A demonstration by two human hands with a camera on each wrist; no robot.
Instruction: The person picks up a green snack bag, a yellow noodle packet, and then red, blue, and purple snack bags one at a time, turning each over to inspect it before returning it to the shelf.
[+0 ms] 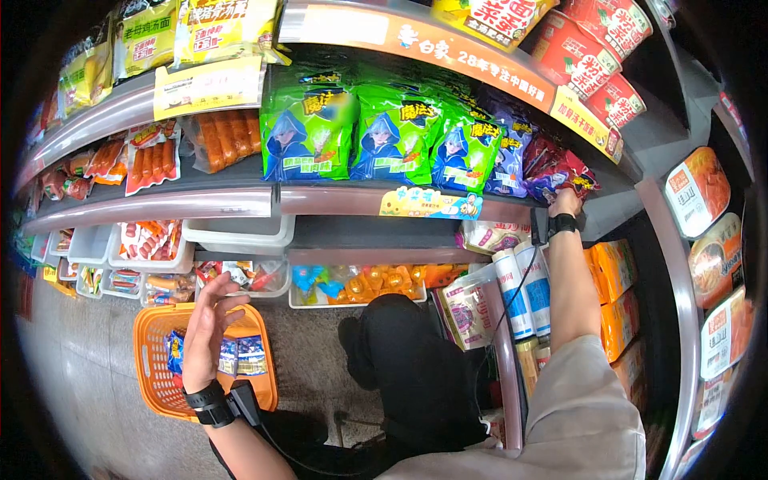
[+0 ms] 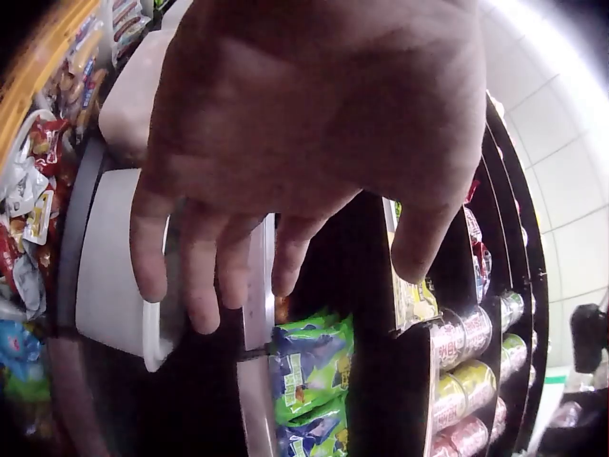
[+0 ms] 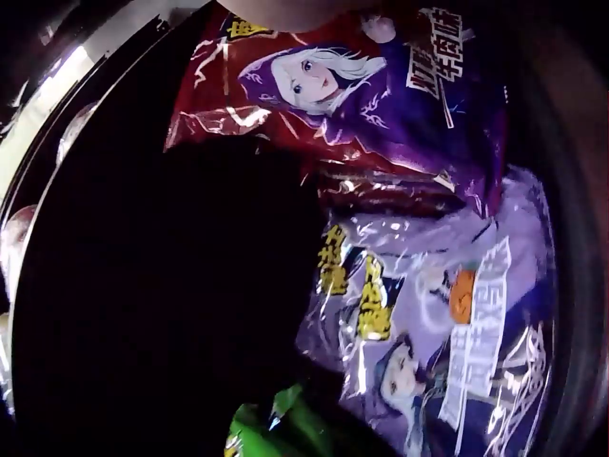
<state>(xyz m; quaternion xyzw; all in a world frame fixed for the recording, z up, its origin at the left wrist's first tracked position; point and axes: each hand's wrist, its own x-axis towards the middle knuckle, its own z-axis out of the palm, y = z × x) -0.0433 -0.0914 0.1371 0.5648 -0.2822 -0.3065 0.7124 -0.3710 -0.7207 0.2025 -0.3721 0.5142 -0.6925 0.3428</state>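
At the right end of the middle shelf, my right hand (image 1: pixel 566 202) grips a red and purple snack bag (image 1: pixel 556 172). In the right wrist view, part of the hand (image 3: pixel 290 11) overlaps the edge of this bag (image 3: pixel 343 90); the remaining fingers are hidden. Purple snack bags (image 3: pixel 447 314) stand beside it, and green ones (image 1: pixel 392 136) line the shelf to the left. My left hand (image 1: pixel 210 332) is raised over an orange basket (image 1: pixel 148 352) with nothing in it. Its fingers spread loosely in the left wrist view. Blue packets (image 1: pixel 250 354) lie inside the basket.
Cup noodles (image 1: pixel 588 56) and bagged noodles (image 1: pixel 144 40) fill the shelf above. White bins (image 1: pixel 240 232) of small snacks sit below the middle shelf. Another shelf with orange packs (image 1: pixel 616 280) flanks my right arm, and tiled floor (image 1: pixel 88 360) shows around the basket.
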